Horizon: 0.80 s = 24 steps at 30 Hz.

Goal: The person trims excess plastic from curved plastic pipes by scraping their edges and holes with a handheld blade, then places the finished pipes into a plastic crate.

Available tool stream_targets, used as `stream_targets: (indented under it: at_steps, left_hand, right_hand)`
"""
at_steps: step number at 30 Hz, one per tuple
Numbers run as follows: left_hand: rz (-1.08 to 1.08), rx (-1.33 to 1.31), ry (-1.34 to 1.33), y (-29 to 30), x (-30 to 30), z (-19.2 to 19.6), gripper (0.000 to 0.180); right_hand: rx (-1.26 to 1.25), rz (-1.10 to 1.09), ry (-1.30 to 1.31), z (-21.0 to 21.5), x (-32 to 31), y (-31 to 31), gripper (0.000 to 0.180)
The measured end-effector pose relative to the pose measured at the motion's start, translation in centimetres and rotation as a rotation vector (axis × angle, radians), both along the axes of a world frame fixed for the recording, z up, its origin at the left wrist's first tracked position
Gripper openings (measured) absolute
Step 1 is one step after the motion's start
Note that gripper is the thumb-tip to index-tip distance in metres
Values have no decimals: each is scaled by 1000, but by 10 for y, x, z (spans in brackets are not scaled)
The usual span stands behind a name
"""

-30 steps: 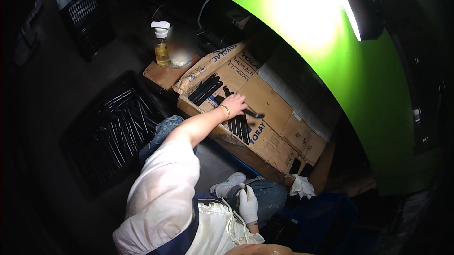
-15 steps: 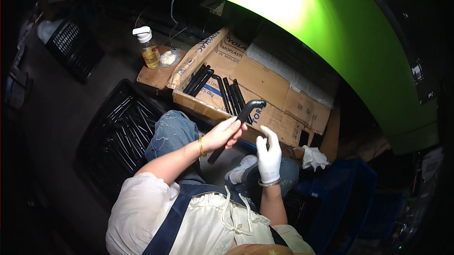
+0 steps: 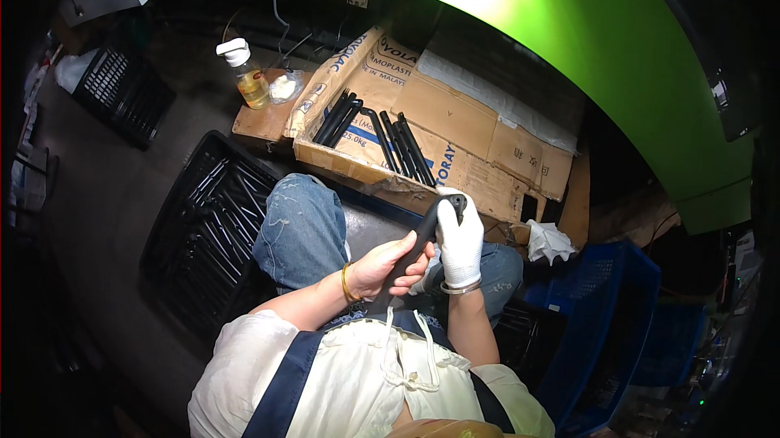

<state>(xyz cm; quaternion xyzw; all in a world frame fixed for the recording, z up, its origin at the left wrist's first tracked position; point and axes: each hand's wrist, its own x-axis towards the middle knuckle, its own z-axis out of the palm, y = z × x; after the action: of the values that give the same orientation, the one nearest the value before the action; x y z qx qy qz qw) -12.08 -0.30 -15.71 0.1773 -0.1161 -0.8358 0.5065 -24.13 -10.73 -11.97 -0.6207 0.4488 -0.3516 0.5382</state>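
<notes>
I hold a long black plastic part (image 3: 426, 231) over my lap with both hands. My bare left hand (image 3: 388, 265), with a gold bangle at the wrist, grips its lower end. My right hand (image 3: 460, 236), in a white glove, is closed around its upper end. In front of my knees lies a flattened cardboard box (image 3: 455, 133) with several more black parts (image 3: 390, 139) on it. My jeans-covered knee (image 3: 305, 227) is below the box's near edge.
A black crate (image 3: 210, 231) full of black parts stands at my left. A pump bottle of yellow liquid (image 3: 248, 76) sits at the far left of the cardboard. Blue crates (image 3: 605, 316) stand at my right, a white rag (image 3: 551, 240) beside them. A green curved surface (image 3: 569, 23) arches overhead.
My left hand reached to the cardboard, took a black part and drew it back over my lap. My gloved right hand rose from my thigh and closed on the part's upper end.
</notes>
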Motion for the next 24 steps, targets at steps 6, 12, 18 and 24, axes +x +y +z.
stream_targets:
  at_steps: [6,12,18,24]
  left_hand:
    - [36,-23,-198,13,-8,5,35]
    - [68,-153,-800,24,-14,-3,38]
    - [296,-373,-1185,22,-13,-10,40]
    - [492,-230,-1021,15,-26,-23,45]
  right_hand:
    - [84,-120,-133,9,-11,-23,14]
    - [-134,-199,-20,-3,-22,-47,16]
    - [-86,-243,28,3,-24,-50,20]
    - [-24,116,273,-2,-15,-19,21]
